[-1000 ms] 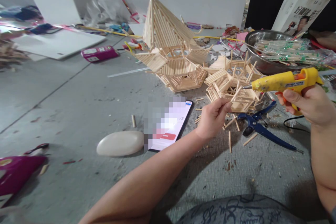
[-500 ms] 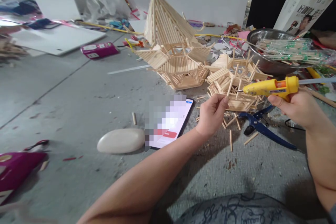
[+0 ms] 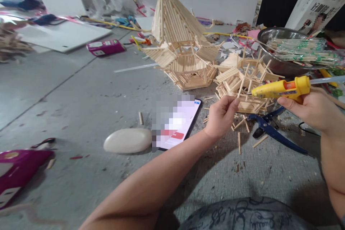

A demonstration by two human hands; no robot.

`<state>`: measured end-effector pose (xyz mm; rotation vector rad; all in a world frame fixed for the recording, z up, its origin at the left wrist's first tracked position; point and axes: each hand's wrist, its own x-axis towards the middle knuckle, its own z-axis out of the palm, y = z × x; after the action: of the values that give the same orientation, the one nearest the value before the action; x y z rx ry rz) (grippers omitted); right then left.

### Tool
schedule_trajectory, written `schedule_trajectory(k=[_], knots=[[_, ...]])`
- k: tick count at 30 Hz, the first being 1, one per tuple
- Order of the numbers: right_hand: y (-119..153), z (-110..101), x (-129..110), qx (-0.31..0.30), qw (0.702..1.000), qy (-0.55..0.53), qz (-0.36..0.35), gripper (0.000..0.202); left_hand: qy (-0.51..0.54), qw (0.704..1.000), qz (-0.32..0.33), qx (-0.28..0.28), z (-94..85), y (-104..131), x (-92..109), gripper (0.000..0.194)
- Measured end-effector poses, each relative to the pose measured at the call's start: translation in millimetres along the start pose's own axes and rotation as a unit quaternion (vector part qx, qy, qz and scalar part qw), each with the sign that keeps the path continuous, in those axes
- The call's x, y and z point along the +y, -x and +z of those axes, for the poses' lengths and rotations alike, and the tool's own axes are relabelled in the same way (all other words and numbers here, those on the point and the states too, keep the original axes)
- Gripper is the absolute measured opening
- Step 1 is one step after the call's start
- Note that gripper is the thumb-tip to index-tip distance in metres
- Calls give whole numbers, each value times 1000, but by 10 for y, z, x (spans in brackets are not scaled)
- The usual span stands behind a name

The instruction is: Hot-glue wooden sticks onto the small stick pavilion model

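My left hand (image 3: 223,115) pinches a thin wooden stick (image 3: 244,79), which slants up in front of a small, partly built stick structure (image 3: 229,75). In my right hand (image 3: 309,109) is a yellow hot glue gun (image 3: 283,90), its nozzle pointing left, close to the stick. A clear glue stick (image 3: 327,80) juts from the gun's back end. Below the gun, blue-handled cutters (image 3: 280,136) lie on the floor among short cut stick pieces (image 3: 239,143). Whether the stick touches the structure, I cannot tell.
Behind my left hand stands a larger stick pavilion (image 3: 183,36) with a pointed roof. A phone (image 3: 192,115) and a whitish oval object (image 3: 128,141) lie left of my forearm. A metal bowl (image 3: 272,61) holds wrapped sticks. Purple boxes (image 3: 105,47) sit leftward.
The whole view has shifted slightly, so things appear a little further right. Both hands keep nearly the same pose, with the stick and glue gun still held.
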<state>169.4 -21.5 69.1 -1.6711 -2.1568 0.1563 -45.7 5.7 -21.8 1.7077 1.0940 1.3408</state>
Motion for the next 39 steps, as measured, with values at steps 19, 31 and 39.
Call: schedule_trajectory(k=[19,31,39], knots=[[-42,-11,-55,-10,998,56,-21,43,1,1000,-5,2,4,-2,-27,19],[-67,-81,-110,-10,994,98,-49,40,8,1000,-6,3,4,-4,-34,19],[-42,-131,-74,13,991,120,-51,38,23,999,-28,-6,10,6,-1,20]])
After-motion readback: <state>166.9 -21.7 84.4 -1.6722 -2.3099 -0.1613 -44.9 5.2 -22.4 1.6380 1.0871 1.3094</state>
